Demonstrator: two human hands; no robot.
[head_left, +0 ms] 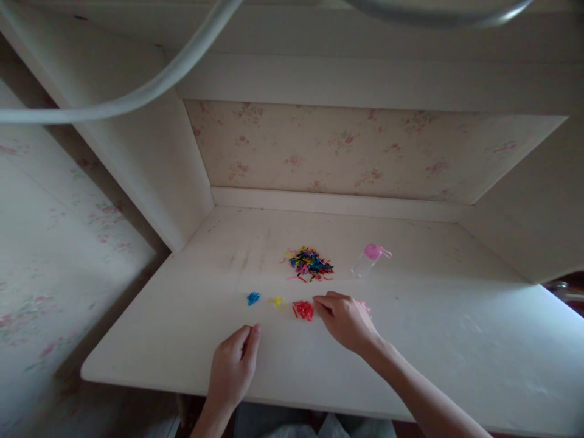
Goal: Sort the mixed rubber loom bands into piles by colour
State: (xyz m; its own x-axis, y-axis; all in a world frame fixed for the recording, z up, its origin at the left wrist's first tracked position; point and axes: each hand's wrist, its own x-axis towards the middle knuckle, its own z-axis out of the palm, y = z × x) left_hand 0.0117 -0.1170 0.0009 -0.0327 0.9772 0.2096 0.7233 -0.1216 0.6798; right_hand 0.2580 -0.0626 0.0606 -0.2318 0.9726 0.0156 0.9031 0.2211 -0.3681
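My right hand (345, 319) is closed, with its fingertips pinched at the right edge of a small pile of red bands (303, 310) that look like rubber bands. Whatever lies between those fingertips is too small to make out. Partly behind this hand is a pink pile (364, 306). My left hand (234, 363) is curled closed near the front of the desk, thumb against the forefinger; its contents are hidden. Beyond it lie a blue pile (253, 298) and a few yellow bands (277, 302). Farther back sits a larger heap of mixed-colour bands (311, 263).
A clear plastic container (364, 265) with a pink lid (373, 251) lies right of the mixed heap. The white desk (191, 328) has side panels and a flowered back wall (319, 149). A pale cable (150, 94) hangs across the upper left.
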